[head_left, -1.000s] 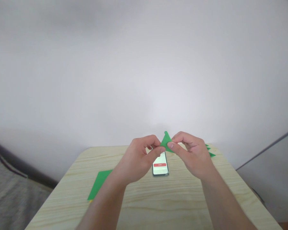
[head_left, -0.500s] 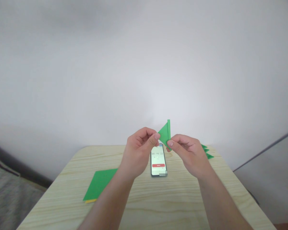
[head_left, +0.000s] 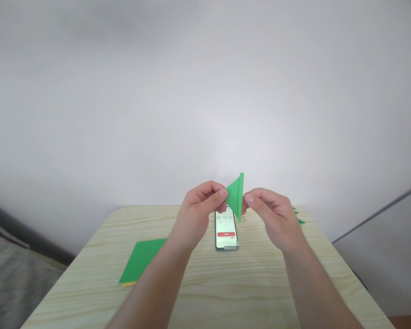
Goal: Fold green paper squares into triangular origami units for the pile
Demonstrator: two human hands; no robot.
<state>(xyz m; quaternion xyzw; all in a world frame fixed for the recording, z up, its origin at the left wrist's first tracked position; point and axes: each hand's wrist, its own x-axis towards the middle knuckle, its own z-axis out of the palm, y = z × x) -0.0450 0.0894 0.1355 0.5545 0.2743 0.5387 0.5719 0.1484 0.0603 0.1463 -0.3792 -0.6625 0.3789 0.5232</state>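
A piece of green folded paper [head_left: 233, 197], a triangle with a narrow folded strip along its right side, is held up above the far part of the table. My left hand [head_left: 202, 205] pinches its left point between thumb and fingers. Beside the strip, my right hand [head_left: 272, 214] has its thumb and fingers drawn together. Its thumb is off the paper, and its fingertips are at the strip's right edge; whether they touch it I cannot tell. The strip shows along its whole length.
A phone [head_left: 226, 228] with a running timer lies on the wooden table [head_left: 226, 288] below the paper. Green sheets [head_left: 142, 260] with yellow beneath lie at left, partly behind my left forearm. Green pointed paper pieces [head_left: 301, 221] show behind my right hand. A white wall [head_left: 205, 100] rises behind.
My right thumb has come off the paper's lower corner, and the right hand has shifted slightly right and up. The strip's lower end is now uncovered. My left hand keeps its pinch.
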